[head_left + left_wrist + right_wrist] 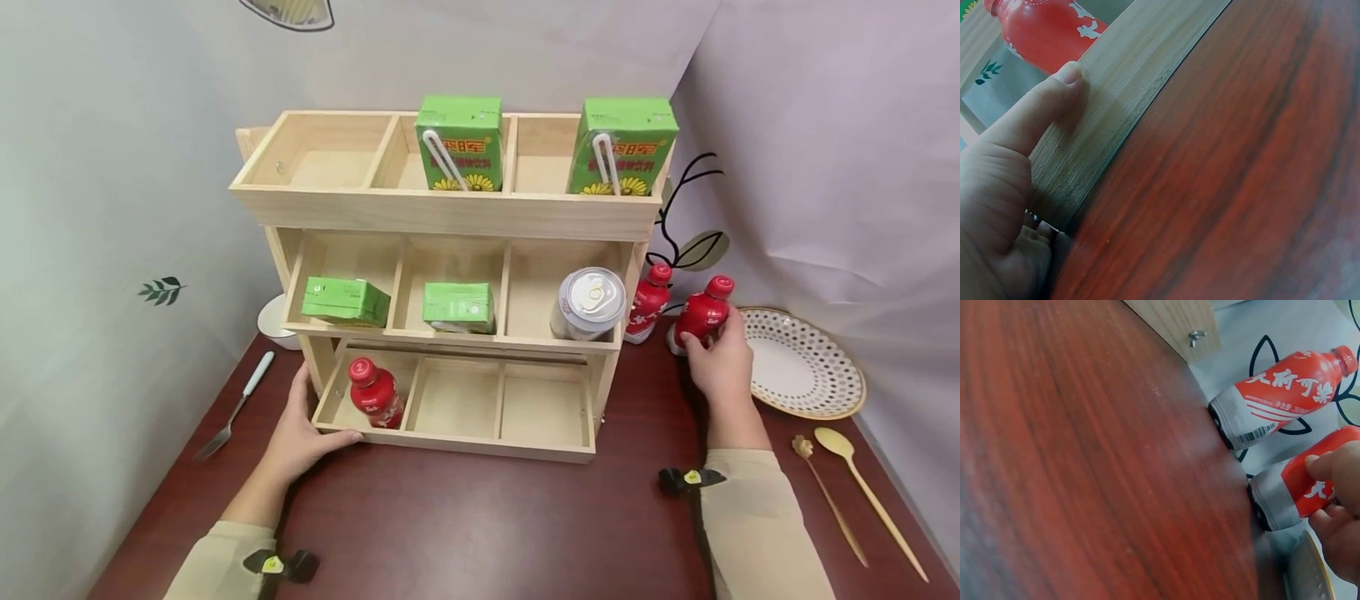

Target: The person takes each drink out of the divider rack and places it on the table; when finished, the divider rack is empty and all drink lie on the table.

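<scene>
A three-tier wooden shelf (450,215) stands on the table. My left hand (296,433) grips its lower left corner, thumb (1044,106) along the front board and the other fingers round the side, partly hidden. Just behind that thumb, a red bottle (377,394) stands in the bottom left compartment. To the right of the shelf, my right hand (722,360) holds a red cola bottle (703,312) between thumb and fingers, its base at the tabletop. Beside it another red cola bottle (1282,397) stands upright, partly hidden by the shelf in the head view.
Green drink cartons (465,146) stand on the top tier, and smaller-looking green ones (459,307) sit in the middle tier with a can (590,302). Right lie a dotted plate (787,367) and gold cutlery (870,492); left, a fork (238,406) and a white bowl (273,323).
</scene>
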A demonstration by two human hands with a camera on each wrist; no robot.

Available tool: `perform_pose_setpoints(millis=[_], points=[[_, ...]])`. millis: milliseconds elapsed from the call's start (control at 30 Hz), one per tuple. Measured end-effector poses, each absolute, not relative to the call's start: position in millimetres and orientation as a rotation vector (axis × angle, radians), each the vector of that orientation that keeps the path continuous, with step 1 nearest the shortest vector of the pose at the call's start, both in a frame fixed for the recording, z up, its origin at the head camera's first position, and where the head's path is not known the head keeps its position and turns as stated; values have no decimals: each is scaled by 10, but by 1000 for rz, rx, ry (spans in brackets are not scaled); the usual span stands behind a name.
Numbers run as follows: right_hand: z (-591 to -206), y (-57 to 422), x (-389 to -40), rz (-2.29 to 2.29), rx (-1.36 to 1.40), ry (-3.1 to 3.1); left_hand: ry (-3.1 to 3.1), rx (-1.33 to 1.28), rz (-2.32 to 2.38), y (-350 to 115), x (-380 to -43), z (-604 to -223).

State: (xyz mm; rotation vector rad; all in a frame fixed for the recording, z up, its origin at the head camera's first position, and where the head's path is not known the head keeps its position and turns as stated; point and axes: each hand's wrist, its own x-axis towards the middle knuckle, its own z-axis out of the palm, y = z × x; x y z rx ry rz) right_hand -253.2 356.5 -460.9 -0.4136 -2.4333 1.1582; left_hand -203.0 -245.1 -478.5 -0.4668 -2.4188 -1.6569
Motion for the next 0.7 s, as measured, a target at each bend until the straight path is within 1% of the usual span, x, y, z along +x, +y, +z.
perform_pose_setpoints(millis=[433,700], points=[[-4727,3514,-2583,1060,-384,-2414,-2395,-475,-1694,-2487,-2010,-4861],[-4732,3532,-2576,1090,-392,-2434,-2388,-490,-1688,-2462,-2047,-4829]])
